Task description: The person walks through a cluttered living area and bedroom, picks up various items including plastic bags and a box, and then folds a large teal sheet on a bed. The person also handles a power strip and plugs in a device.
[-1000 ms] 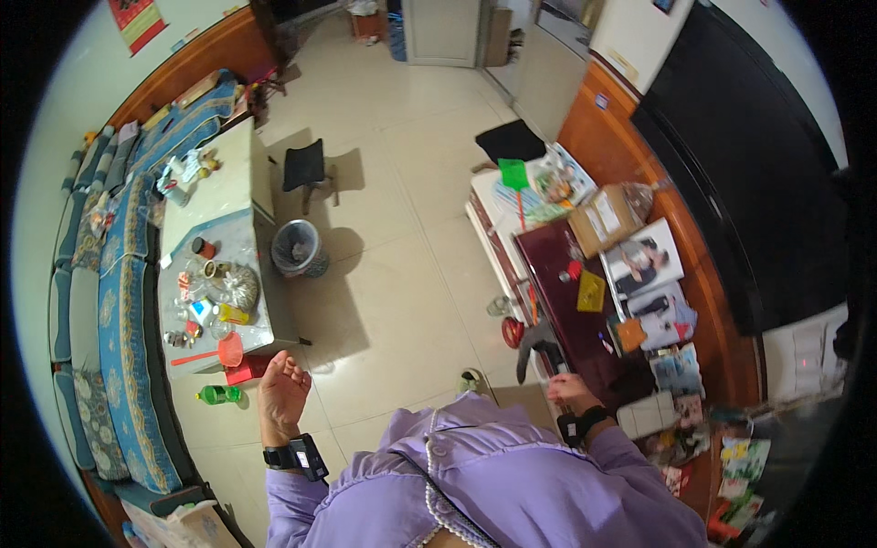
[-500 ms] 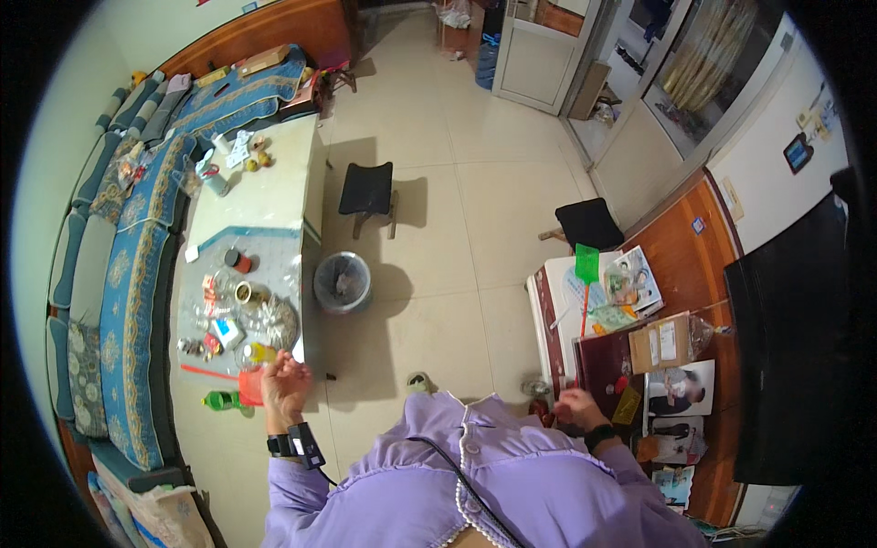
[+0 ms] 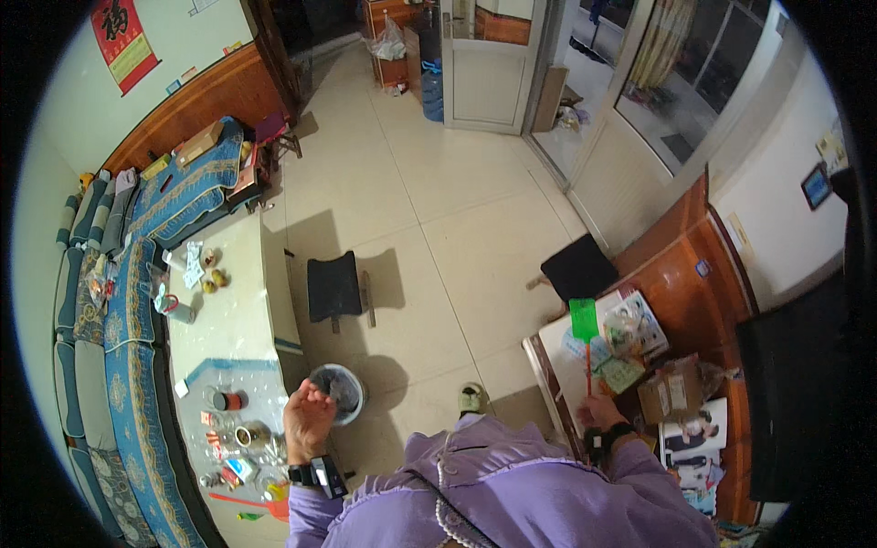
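Observation:
My left hand [image 3: 309, 418] is raised beside the low table [image 3: 239, 342], its fingers loosely curled and apart with nothing in them. Just beyond it stands a waste bin [image 3: 349, 402] with a liner. On the right, my right hand [image 3: 600, 413] is over the cabinet top, at the handle end of a fly swatter [image 3: 585, 321] with a green head and orange-red handle. Its fingers are partly hidden, so a grip on the handle cannot be made out. A second, red swatter [image 3: 245, 501] lies at the table's near end, by my left forearm.
Jars [image 3: 224, 399], a cup [image 3: 248, 437] and bottles crowd the low table. Black folding stools [image 3: 334, 285] [image 3: 579, 266] stand on the floor. A cardboard box [image 3: 671, 391] and photos [image 3: 692, 434] lie on the cabinet. A sofa [image 3: 128, 384] lines the left; a door [image 3: 493, 78] stands ahead.
I have moved forward: the table, bin and stools sit lower in view. My right hand has come up to the green swatter's handle end. A slippered foot now shows farther forward.

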Available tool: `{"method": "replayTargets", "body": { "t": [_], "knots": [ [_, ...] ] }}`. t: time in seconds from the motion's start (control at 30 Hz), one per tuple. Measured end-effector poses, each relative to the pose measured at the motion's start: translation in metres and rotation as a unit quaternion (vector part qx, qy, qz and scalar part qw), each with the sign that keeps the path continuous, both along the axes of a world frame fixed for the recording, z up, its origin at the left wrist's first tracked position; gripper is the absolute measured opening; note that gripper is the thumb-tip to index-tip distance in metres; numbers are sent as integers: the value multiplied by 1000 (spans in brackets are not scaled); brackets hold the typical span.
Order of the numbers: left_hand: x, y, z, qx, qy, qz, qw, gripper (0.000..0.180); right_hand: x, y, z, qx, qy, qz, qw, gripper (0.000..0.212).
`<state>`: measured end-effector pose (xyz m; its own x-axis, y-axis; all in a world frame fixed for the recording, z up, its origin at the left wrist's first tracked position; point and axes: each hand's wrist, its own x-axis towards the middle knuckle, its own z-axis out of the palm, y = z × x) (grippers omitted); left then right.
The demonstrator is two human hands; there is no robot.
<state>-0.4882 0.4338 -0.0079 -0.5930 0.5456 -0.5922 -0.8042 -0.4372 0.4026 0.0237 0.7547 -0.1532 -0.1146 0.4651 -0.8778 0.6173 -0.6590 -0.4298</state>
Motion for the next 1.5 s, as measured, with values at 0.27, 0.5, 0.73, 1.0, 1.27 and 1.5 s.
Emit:
{"method": "replayTargets", "body": {
  "t": [0.27,0.5,0.73,1.0,1.27,1.5],
  "knots": [
    [-93,-33,-11,-39,0,174,984,3,-275,158,48,2,220,51,974,26],
    [-227,55,-37,-17,20,220,975,4,-361,234,10,21,192,139,971,24],
    [-351,311,6,93,40,-1,995,8,-331,299,-36,-105,168,-149,969,33],
    [-455,422,13,40,48,1,998,9,-478,468,-40,5,173,31,984,21],
    [-555,356,-4,-114,47,229,966,29,-824,585,44,-13,273,43,961,18],
    [-743,464,-37,-16,5,245,969,11,-947,647,0,-118,220,12,968,21]
  ]
}}
